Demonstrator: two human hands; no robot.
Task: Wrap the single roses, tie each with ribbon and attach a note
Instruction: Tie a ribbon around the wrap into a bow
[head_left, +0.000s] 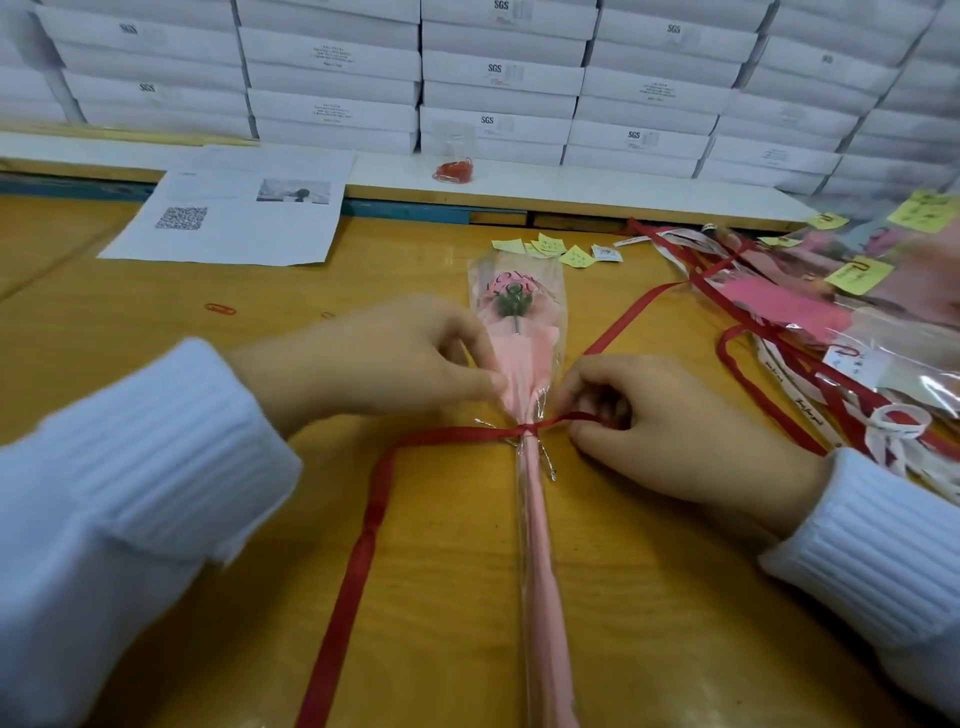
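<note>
Pinching the pink paper (543, 597) with the left hand (395, 358), thumb and forefinger closed on the crinkled wrap just above the knot (527, 430). Pinching a short loop of red ribbon (374, 525) with the right hand (670, 415), fingers curled, just right of that knot. Ribbed white knit cuffs (182, 441) on both wrists.

Lying flat in the middle of the table (156, 364), bloom end away and stem end near: a single rose (511, 304) in soft paper inside a glossy clear sleeve (550, 291), a long narrow cone. On the sleeve over the bloom, red lettering, seemingly "LOVE YOU", partly blurred. Green sepals and a thin stem visible through the film. Cinched at the neck by the flat matte ribbon, with one tail running left and then down toward the near edge, the other away to the right. Thin silver wire ends (548, 462) poking out beside the knot.

Underneath, yellow wood grain. Just beyond the bloom, small yellow notes (550, 247), handwriting too small to read. To the right, a heap (831, 312) of finished wrapped roses with red and white ribbons and more yellow slips; print on the white ribbon unreadable. To the left, a red rubber band (221, 309) and a printed sheet (234, 208) with a QR code and a grey photo, text illegible. On the white ledge (571, 182) behind, a clear bag (454, 170) of red bands. Along the back, stacked white cardboard boxes (498, 67), several marked "SGS".
</note>
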